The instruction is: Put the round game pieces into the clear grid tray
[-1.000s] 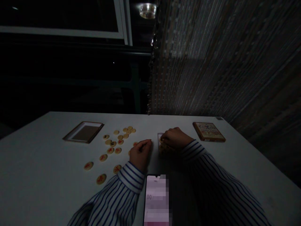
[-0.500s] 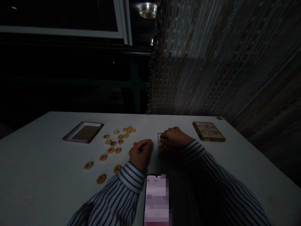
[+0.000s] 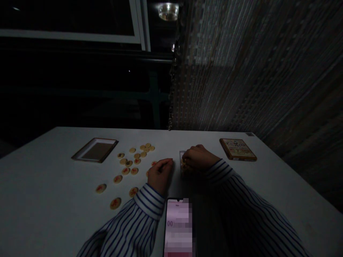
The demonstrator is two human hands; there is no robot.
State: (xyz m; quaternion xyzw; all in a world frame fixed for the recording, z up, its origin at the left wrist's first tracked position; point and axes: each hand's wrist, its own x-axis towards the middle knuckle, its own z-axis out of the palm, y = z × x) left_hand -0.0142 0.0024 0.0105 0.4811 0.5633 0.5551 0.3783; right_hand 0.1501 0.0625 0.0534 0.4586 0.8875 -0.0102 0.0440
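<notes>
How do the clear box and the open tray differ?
The clear box has see-through walls; the open tray has a brown rim and pale inner walls. The clear box holds xiangqi pieces and is partly hidden by the right hand; the open tray is untouched, its brown bottom showing. Both rest on the white table.

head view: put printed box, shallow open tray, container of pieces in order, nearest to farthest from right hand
1. Container of pieces: partly hidden by the right hand
2. Printed box: on the hand's right
3. Shallow open tray: far left
</notes>
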